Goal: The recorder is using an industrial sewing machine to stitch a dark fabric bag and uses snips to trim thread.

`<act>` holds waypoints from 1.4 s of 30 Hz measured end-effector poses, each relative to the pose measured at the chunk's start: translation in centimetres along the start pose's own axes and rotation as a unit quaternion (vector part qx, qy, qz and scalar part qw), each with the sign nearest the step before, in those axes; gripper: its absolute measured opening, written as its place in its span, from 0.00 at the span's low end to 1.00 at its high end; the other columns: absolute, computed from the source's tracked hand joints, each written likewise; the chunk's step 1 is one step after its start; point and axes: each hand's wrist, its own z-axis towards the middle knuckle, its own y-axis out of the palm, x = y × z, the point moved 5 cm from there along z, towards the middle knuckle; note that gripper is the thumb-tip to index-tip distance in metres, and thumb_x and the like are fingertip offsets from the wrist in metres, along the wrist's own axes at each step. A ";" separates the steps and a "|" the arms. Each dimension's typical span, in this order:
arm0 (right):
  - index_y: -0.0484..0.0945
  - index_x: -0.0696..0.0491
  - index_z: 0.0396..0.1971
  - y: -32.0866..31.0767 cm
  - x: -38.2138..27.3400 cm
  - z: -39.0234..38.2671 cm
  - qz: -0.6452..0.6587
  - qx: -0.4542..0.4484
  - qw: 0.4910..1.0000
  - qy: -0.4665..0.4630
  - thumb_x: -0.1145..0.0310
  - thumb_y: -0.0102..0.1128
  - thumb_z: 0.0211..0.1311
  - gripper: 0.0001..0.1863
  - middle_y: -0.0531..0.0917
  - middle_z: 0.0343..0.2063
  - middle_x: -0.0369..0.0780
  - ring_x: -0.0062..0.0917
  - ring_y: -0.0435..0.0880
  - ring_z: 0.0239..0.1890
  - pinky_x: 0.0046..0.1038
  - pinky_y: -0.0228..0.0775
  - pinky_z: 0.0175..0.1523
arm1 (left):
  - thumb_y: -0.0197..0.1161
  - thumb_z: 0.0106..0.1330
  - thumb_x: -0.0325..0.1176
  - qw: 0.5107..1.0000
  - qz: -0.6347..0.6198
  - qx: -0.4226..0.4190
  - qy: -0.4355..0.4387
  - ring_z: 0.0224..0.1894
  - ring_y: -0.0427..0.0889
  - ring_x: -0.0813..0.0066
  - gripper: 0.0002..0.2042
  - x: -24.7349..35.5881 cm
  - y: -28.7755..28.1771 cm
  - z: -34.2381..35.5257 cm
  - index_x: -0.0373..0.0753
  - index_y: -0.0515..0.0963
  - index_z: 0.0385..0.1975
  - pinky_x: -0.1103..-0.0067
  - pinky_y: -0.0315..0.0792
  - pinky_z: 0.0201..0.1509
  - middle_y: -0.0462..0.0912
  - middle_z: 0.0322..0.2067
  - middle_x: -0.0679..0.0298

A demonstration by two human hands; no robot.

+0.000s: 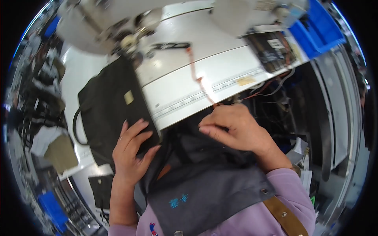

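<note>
A dark fabric bag [112, 98] with a loop handle and a small pale yellow tag lies at the left of the white sewing table. On its near right part rests my left hand [132, 153], fingers spread and not wrapped round anything. My right hand [234, 128] is curled closed in front of the table edge, above my dark apron [208, 192]. Whatever it may hold is hidden by the fingers. An orange cord [200, 80] runs from the black thread snips [171, 46] on the table down to the edge just behind my right hand.
A sewing machine [90, 27] stands over the far left of the white table [177, 98]. Dark packed pieces [269, 49] and a blue bin [319, 33] are at the far right. Loose cables [271, 92] hang below the edge. Another dark bag [101, 190] lies lower left.
</note>
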 end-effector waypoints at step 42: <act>0.84 0.55 0.41 -16.7 12.2 -4.9 -0.357 0.379 0.845 0.126 0.49 0.68 0.52 0.25 0.77 0.39 0.40 0.34 0.74 0.46 0.37 0.61 0.51 | 0.64 0.57 0.27 0.970 0.199 0.093 0.105 0.56 0.83 0.52 0.16 0.5 2.8 -1.8 0.35 0.79 0.46 0.49 0.70 0.66 0.83 0.51 0.52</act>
